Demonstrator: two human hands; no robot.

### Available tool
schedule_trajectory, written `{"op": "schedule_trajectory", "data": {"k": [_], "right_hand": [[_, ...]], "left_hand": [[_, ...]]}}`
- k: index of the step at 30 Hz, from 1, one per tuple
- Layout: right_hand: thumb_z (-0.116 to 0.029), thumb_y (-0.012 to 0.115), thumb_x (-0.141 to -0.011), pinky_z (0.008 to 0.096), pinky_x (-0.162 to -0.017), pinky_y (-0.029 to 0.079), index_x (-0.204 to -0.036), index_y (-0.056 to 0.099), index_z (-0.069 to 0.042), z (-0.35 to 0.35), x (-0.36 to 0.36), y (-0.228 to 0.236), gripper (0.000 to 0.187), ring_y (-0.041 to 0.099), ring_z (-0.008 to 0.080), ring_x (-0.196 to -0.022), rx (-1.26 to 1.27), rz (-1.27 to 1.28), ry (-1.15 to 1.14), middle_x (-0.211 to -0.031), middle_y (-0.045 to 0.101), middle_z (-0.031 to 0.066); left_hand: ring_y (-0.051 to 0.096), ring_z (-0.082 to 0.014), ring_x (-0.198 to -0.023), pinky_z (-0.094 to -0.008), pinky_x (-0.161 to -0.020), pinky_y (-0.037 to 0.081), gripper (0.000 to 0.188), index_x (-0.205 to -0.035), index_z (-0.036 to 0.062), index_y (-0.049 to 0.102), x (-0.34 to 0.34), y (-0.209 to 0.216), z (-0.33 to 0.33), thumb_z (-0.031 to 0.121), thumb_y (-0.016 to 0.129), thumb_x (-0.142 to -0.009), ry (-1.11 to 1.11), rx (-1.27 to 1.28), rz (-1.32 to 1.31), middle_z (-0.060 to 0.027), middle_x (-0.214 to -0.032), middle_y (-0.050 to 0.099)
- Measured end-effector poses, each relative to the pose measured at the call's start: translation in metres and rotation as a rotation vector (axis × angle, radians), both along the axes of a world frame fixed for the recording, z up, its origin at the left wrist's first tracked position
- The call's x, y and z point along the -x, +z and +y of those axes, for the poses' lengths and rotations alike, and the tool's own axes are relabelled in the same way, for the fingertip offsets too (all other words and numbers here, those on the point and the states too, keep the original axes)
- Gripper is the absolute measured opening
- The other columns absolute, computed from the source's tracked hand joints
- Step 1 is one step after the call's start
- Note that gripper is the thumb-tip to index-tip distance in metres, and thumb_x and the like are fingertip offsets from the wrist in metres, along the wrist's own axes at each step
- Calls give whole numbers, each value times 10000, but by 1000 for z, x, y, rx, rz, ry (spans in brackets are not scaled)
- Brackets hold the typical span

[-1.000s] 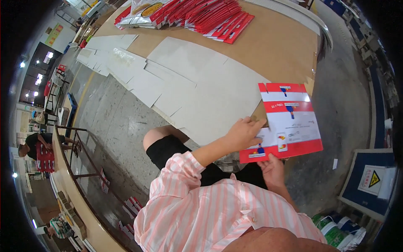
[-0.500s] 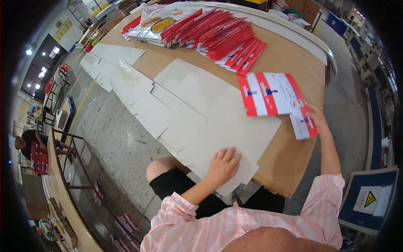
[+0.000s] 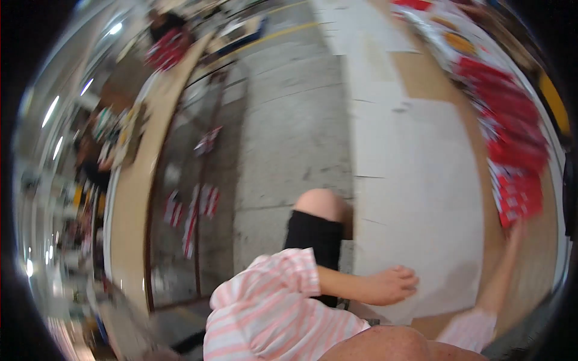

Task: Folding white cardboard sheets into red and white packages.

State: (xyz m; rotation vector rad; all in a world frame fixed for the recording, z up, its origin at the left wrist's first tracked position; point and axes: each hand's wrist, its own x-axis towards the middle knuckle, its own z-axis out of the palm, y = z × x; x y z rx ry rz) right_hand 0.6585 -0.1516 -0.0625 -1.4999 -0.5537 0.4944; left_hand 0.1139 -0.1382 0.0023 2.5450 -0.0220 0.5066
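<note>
My left hand (image 3: 394, 286) rests on a large pale cardboard sheet (image 3: 421, 180), fingers loosely bent and nothing visible in them. Further right, my right hand (image 3: 513, 233) reaches to the near end of a fanned row of red and white printed cartons (image 3: 512, 120), which look flat. Its fingertips are at the nearest carton (image 3: 519, 201), but blur hides whether they grip it. The pale sheets lie overlapped along the left part of the brown table (image 3: 530, 259).
Beyond the row sits a flat pack (image 3: 439, 27) with a yellow food picture. Left of my knee is grey floor (image 3: 289, 132). A long tan bench (image 3: 135, 198) stands further left, with red-striped pieces (image 3: 208, 201) below it. A person (image 3: 165, 27) is at its far end.
The whole view has swung to the left and is blurred. My right hand has gone from a loose red and white printed sheet to the row's near end. My left hand stays on the cardboard.
</note>
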Motion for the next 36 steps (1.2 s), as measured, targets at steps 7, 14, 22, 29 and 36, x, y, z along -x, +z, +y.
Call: {"op": "schedule_trajectory", "data": {"k": [7, 14, 22, 29, 36], "right_hand": [[-250, 564, -919, 293, -800, 445, -1308, 490, -32, -132, 306, 74, 452, 548, 180, -998, 383, -448, 530, -1193, 562, 103], [-418, 650, -764, 566, -1046, 263, -1336, 454, -94, -162, 475, 99, 686, 318, 410, -1320, 607, -1365, 690, -1395, 399, 168], [-212, 561, -888, 499, -1017, 342, -1199, 547, -29, -169, 423, 122, 361, 442, 381, -1226, 563, -699, 762, -1285, 513, 162], [-226, 577, -862, 460, -1041, 313, -1285, 520, -36, -273, 386, 102, 467, 452, 360, -1215, 356, -1247, 159, -1272, 529, 155], [-234, 575, -861, 479, -1050, 295, -1298, 506, -30, -421, 341, 37, 487, 451, 360, -1218, 600, -1274, 209, -1297, 509, 166]], "left_hand": [[515, -322, -957, -418, -783, 436, 305, -1084, 36, 551, 15, 35, 9, 130, 618, -802, 201, 293, -354, -153, -1109, 528], [550, -328, -939, -406, -770, 470, 299, -1079, 16, 547, 43, 62, 9, 43, 609, -788, 347, 397, -536, -141, -1073, 554], [544, -333, -1002, -412, -818, 469, 320, -1100, 20, 560, 77, 72, -13, 12, 599, -782, 285, 434, -550, -147, -1103, 553], [293, -413, -1335, -511, -1066, 279, 754, -1394, 60, 366, 95, 99, 12, 188, 692, -727, 301, -88, -483, -177, -1426, 364], [515, -347, -1149, -475, -906, 436, 610, -1233, 60, 528, 21, 54, 23, 289, 725, -703, -19, -416, 390, -152, -1237, 550]]}}
